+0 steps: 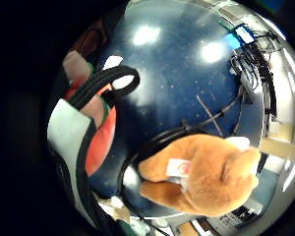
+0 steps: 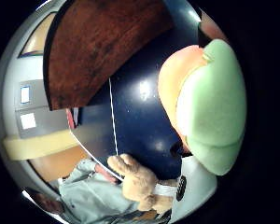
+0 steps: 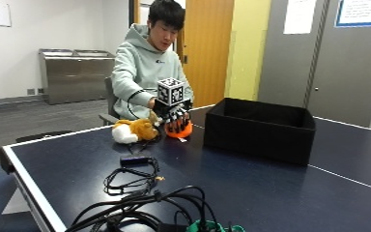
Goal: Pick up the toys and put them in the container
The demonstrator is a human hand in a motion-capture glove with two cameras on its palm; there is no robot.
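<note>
A: What are the fingers (image 3: pixel 176 122) doing?

B: They point down and curl over the orange toy (image 3: pixel 178 130), with the gloved right hand (image 3: pixel 175 115) set on top of it. In the thumb-side palm view the toy's orange-and-green body (image 2: pixel 205 102) fills the space right against the palm. I judge it gripped, though I can't see every fingertip meet it.

A: Why from above?

B: The toy is round and sits low on the table (image 3: pixel 249 183), so wrapping it from the top seems the simplest way to lift it. I can't tell whether it has left the surface.

A: And beside the fingers?

B: The brown plush dog (image 3: pixel 134 130) lies just beside them, on the side away from the box, apparently touching or nearly touching the orange toy. The little-finger palm view shows it lying on the blue tabletop, untouched by the hand (image 1: pixel 206 174).

A: The container?

B: The black container (image 3: pixel 260 128) stands on the fingers' other side, near but apart, its top open. I see no toy inside from here, though much of its floor is hidden. So the task looks early: one toy in hand, one waiting.

A: Farther out?

B: Loose black cables (image 3: pixel 134 181) lie well away, toward the near table edge, off the likely path to the box.
</note>
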